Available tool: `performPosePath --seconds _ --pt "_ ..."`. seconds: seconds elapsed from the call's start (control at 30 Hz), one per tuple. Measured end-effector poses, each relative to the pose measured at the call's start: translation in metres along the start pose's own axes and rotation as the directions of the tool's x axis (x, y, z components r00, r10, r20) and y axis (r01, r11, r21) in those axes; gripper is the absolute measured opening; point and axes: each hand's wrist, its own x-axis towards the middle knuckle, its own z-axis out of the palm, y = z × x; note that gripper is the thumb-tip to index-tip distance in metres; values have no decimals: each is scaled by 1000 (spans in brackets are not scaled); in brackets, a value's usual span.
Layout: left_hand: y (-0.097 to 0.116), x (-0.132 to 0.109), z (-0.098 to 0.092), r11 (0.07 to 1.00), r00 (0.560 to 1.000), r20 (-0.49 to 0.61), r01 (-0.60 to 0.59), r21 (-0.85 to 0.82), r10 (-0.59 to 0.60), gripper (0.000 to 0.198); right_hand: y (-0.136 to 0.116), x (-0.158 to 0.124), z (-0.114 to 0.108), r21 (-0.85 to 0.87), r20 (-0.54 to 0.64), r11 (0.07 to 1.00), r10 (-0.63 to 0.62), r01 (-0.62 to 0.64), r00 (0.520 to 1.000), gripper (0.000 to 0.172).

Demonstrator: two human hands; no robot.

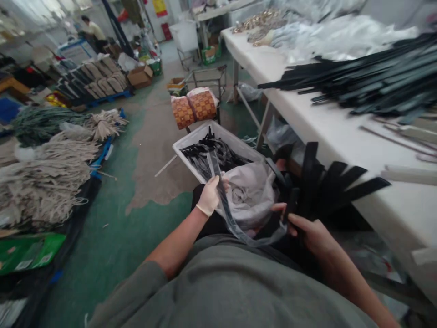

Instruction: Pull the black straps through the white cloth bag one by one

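Beside table (307,120) edge, right hand (309,232), black straps (322,182)

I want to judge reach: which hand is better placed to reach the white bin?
Likely the left. The left hand, gloved, sits next to the white bin, pinching a clear plastic sleeve; the right hand grips black straps farther from it.
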Motion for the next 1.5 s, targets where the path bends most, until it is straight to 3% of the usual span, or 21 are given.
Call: performPosePath --seconds 0.1,0.2,0.4,0.57,0.8,0.93,1.03,1.17,1.27,1.4,1.43,1.5 --pt "-28 -24 19 982 976 194 63 177 -97 26 -16 24 8 156 -42 986 -52 58 998 52" --pt "-44 -41 27 937 942 288 68 343 -174 31 -24 41 9 212 -87 965 -137 153 987 50" --pt "-50 -55 32 826 904 342 20 563 -255 31 -18 46 9 174 -147 933 -293 316 945 25" --pt "-52 -59 31 751 903 327 -7 660 -279 30 -16 39 9 72 -233 933 -328 353 915 23" --pt "-63 -70 3 537 836 399 -154 829 -376 31 -21 39 -8 146 -379 900 -333 411 864 20" --pt "-55 -68 -3 468 831 468 -298 832 -302 38 -18 39 -8 172 -402 899 -309 402 862 19" --pt "-47 -61 19 536 825 540 -384 752 -167 60 -13 40 4 156 -335 913 -311 378 889 21" --pt "-46 -50 62 676 836 539 -337 655 -105 45 -7 41 20 60 -225 941 -312 333 923 23" --pt "-52 -44 75 641 863 463 -241 728 -201 37 -7 42 20 -17 -185 959 -281 283 942 26" --pt "-61 -51 54 485 851 473 -322 813 -227 26 -9 37 7 -150 -243 973 -209 177 947 28" --pt "-63 -56 46 454 842 480 -337 825 -246 22 -11 34 1 -194 -289 967 -215 162 933 28" --pt "-68 -67 29 431 882 401 -269 861 -250 14 -16 30 -12 -275 -404 951 -245 138 881 26"
